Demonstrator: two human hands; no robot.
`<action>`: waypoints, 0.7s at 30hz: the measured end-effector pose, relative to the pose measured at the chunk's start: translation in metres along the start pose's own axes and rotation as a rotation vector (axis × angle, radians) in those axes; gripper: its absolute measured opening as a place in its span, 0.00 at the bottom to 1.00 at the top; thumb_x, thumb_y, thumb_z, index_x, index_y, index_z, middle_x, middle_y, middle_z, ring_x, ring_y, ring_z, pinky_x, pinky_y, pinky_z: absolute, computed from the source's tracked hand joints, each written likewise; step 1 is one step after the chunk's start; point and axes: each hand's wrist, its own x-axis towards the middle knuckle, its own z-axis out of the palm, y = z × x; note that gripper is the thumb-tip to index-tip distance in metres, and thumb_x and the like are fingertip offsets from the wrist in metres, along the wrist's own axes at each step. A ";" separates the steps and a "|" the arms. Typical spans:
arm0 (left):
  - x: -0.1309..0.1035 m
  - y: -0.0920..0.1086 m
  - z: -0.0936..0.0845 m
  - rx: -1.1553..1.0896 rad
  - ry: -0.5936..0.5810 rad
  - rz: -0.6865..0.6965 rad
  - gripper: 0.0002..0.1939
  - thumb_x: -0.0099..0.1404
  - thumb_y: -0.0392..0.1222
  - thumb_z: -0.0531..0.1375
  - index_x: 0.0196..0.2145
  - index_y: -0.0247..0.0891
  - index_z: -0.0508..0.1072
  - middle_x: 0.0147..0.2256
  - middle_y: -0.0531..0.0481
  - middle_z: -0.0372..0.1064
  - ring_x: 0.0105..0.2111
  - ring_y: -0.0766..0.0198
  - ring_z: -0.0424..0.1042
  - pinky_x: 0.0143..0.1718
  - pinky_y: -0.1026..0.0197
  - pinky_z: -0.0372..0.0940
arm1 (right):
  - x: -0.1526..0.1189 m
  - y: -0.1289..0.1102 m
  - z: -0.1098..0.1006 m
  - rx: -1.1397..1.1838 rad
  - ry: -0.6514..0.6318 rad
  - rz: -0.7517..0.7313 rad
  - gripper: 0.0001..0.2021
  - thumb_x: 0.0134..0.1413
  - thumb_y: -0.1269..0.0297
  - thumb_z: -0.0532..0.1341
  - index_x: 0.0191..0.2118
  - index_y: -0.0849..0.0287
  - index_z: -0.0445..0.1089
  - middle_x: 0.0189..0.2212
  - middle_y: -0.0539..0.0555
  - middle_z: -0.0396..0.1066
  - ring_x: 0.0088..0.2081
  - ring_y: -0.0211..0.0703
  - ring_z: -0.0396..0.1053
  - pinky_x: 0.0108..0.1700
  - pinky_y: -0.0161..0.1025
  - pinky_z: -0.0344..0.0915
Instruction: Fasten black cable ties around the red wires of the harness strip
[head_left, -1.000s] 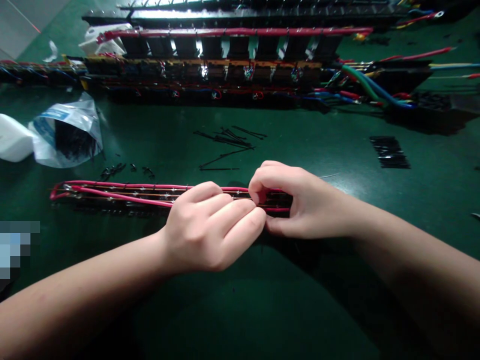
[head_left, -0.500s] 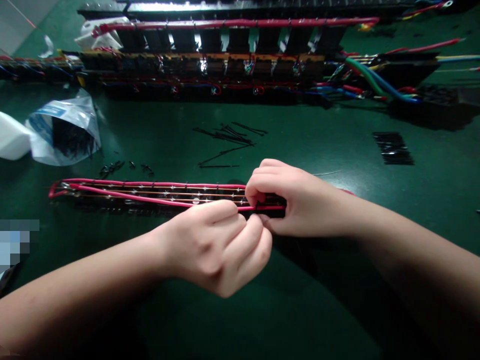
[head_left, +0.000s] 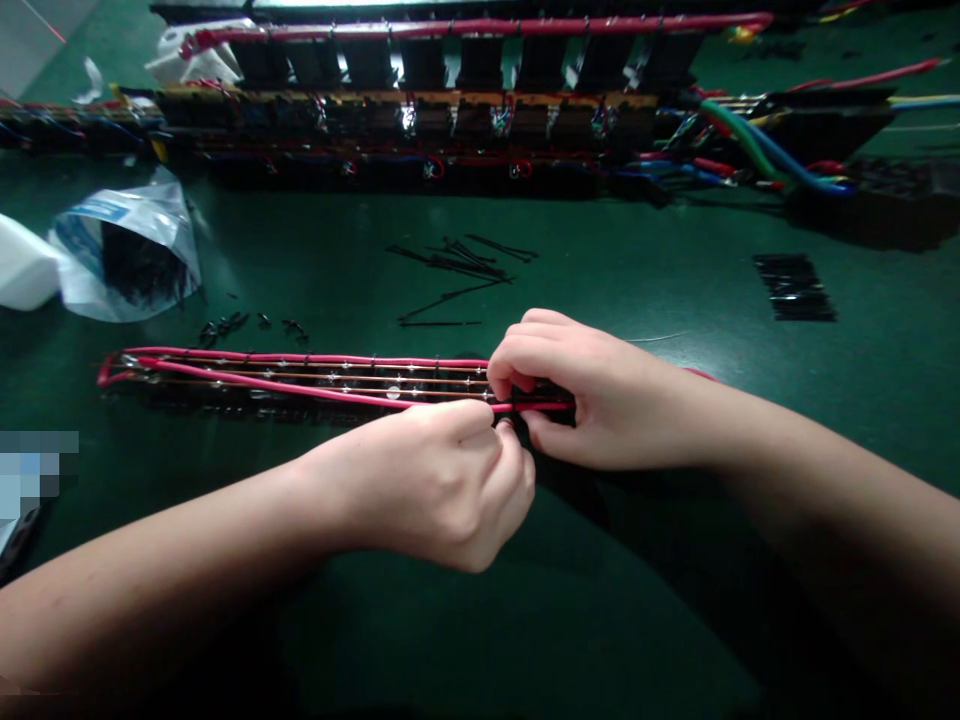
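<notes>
A long narrow strip [head_left: 300, 385] with copper-coloured wires and solder points lies across the green table, a red cable [head_left: 315, 392] running along it. Around that cable, between my hands, sits a black cable tie [head_left: 514, 407]. My left hand [head_left: 442, 480] is closed in a pinch just below the tie; its tail is hidden by the fingers. With curled fingers above and thumb below, my right hand [head_left: 600, 395] grips the strip and cable at the same spot. Smaller black ties hold the upper red cable [head_left: 352, 358].
Loose cable ties [head_left: 465, 265] lie behind the strip, and a neat bundle of ties [head_left: 795, 287] is at right. Cut-off bits [head_left: 223, 325] lie near an open plastic bag [head_left: 127, 245] of black ties. A large wired assembly [head_left: 450, 110] spans the back.
My left hand has rotated slightly and shifted a little up. The right thumb has parted from the left fingers, so the black tie shows more clearly. The view has tilted slightly.
</notes>
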 end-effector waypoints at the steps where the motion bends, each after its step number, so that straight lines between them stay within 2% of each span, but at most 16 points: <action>1: 0.001 0.001 0.000 0.008 -0.007 0.003 0.10 0.65 0.30 0.58 0.38 0.25 0.80 0.31 0.41 0.78 0.23 0.60 0.72 0.25 0.58 0.68 | 0.000 0.000 0.000 0.007 0.001 0.002 0.12 0.44 0.82 0.59 0.35 0.61 0.66 0.31 0.50 0.65 0.37 0.39 0.60 0.38 0.35 0.58; 7: 0.006 0.007 0.000 0.052 -0.068 -0.001 0.10 0.64 0.29 0.57 0.36 0.27 0.80 0.28 0.42 0.78 0.21 0.60 0.71 0.22 0.59 0.65 | 0.001 -0.001 -0.001 0.025 -0.013 0.054 0.13 0.43 0.81 0.59 0.36 0.60 0.66 0.33 0.50 0.66 0.38 0.40 0.61 0.36 0.35 0.59; 11: 0.007 0.006 0.004 0.037 -0.099 -0.018 0.10 0.64 0.27 0.57 0.36 0.27 0.80 0.28 0.43 0.77 0.21 0.61 0.70 0.24 0.58 0.66 | 0.001 -0.001 -0.001 0.014 -0.016 0.056 0.13 0.43 0.82 0.60 0.36 0.60 0.66 0.31 0.50 0.65 0.37 0.40 0.61 0.36 0.35 0.59; 17: 0.006 0.005 0.005 -0.016 -0.087 -0.066 0.09 0.64 0.28 0.58 0.34 0.28 0.79 0.27 0.45 0.76 0.20 0.61 0.69 0.24 0.58 0.67 | 0.002 0.000 -0.001 -0.011 -0.006 0.018 0.12 0.44 0.81 0.60 0.36 0.61 0.66 0.31 0.50 0.66 0.37 0.40 0.61 0.38 0.36 0.58; 21: 0.005 0.005 0.002 -0.052 -0.055 -0.132 0.09 0.67 0.31 0.58 0.31 0.31 0.77 0.24 0.49 0.71 0.19 0.63 0.66 0.22 0.58 0.63 | 0.002 0.001 -0.002 0.010 0.005 0.002 0.11 0.46 0.80 0.60 0.35 0.60 0.65 0.31 0.50 0.65 0.36 0.40 0.61 0.39 0.37 0.58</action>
